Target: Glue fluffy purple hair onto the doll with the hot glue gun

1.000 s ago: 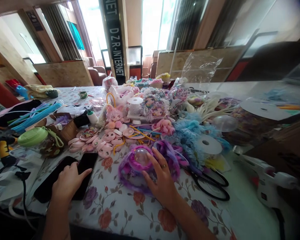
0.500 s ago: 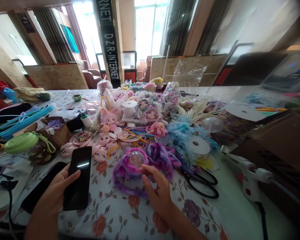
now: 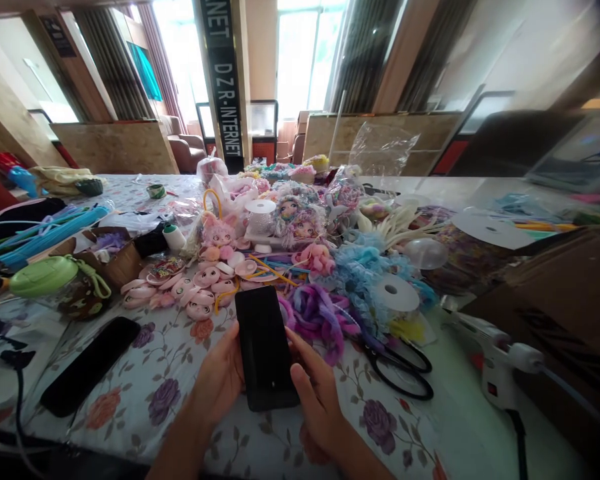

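Note:
A black phone [image 3: 266,350] with a dark screen is held upright over the front middle of the flowered cloth. My left hand [image 3: 220,373] grips its left edge, the fingers partly behind it. Along the right edge, my right hand [image 3: 316,387] is closed round the phone too, with the thumb near the lower corner. Behind the phone lies fluffy purple and pink yarn [image 3: 320,313], partly covered by it. The clear ball seen earlier is hidden. Pink doll faces [image 3: 200,300] lie behind and to the left.
A second black phone [image 3: 91,365] lies at the left. Black-handled scissors [image 3: 405,367] and a white glue gun [image 3: 495,360] are at the right, beside a cardboard box [image 3: 560,313]. White spools [image 3: 397,293] and blue ruffled material [image 3: 363,267] sit farther back.
The held phone has moved right, from the left side to the front middle. My right hand has left the purple yarn and now grips the phone's right side.

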Demonstrator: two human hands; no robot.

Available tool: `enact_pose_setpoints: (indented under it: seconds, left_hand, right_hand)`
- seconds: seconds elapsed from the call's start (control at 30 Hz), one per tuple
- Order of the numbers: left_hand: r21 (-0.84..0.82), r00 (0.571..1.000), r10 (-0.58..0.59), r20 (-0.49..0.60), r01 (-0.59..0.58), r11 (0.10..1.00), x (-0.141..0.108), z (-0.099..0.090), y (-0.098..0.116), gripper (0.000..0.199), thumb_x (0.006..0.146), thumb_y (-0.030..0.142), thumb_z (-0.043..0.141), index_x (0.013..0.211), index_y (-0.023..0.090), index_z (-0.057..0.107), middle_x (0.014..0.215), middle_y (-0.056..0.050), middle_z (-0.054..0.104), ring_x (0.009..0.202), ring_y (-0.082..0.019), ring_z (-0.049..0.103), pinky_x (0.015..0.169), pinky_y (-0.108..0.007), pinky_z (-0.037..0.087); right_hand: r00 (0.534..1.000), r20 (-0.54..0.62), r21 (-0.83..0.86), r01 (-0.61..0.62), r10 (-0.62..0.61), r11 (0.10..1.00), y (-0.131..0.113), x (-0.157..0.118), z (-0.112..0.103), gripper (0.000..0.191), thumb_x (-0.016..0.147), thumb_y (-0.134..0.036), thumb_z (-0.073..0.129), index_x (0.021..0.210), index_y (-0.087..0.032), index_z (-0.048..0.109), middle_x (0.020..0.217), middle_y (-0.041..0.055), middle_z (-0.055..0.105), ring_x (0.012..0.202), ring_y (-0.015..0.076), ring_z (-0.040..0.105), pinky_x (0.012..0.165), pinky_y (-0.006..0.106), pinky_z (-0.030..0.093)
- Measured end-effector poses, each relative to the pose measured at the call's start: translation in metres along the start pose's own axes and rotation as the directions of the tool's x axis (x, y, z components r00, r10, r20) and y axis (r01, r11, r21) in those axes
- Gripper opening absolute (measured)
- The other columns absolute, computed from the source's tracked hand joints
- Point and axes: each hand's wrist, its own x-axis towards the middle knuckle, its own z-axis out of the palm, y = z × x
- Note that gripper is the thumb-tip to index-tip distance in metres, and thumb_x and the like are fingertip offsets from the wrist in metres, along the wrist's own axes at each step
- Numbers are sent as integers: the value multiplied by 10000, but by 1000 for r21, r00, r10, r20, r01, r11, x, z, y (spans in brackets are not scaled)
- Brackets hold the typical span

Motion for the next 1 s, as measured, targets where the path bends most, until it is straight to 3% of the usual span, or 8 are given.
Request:
enact_pose_setpoints:
  seconds: [0.1,0.37,0.5,0.63,0.87,1.0]
  left_hand:
    - [10,1000,3,-14,-3,1000,-1,1,3,416,996,346,486,1350,155,591,1175,-93,751,1170,-259,670,1059,-379,497]
    - [70,999,30,-15,-29,997,0,9,4,443,990,353,499,1374,144,567,1176,-118,745,1126,-278,689,976,-385,549]
    - [79,1000,24,-10,-23,997,0,11,5,467,975,380,528,1384,158,560,1184,-117,741,1117,-287,690,958,-388,557]
    - [91,999,33,-13,-32,995,1,13,6,444,965,358,552,1350,141,588,1189,-121,738,1138,-291,678,979,-393,549]
    - [89,992,103,-77,-96,991,1,15,6,358,978,307,531,1276,139,636,1195,-102,738,1189,-271,651,1033,-377,520]
    - [91,994,104,-37,-100,991,4,13,7,365,961,342,564,1255,145,652,1185,-103,742,1177,-281,659,1036,-385,518]
  right_hand:
    - [1000,-1,-18,9,-9,1000,2,0,1,453,1007,-350,495,1459,-344,477,1361,38,644,1190,213,637,998,320,529]
    - [997,2,65,-81,81,995,1,-1,0,434,1011,-378,485,1444,-345,491,1245,35,687,1072,189,671,885,270,565]
    - [993,20,97,-122,120,988,1,1,1,451,1006,-399,488,1452,-333,476,1249,50,675,1084,207,668,874,291,572]
    - [991,13,58,-131,131,990,1,2,1,476,989,-431,509,1445,-297,480,1187,67,692,946,207,701,812,316,590]
    - [996,32,-63,-82,84,995,9,0,2,535,969,-423,548,1475,-272,459,1327,106,649,1137,265,659,911,384,572]
    - [992,16,73,-130,129,989,6,3,3,512,965,-444,550,1449,-287,488,1265,88,670,1099,244,674,904,362,577]
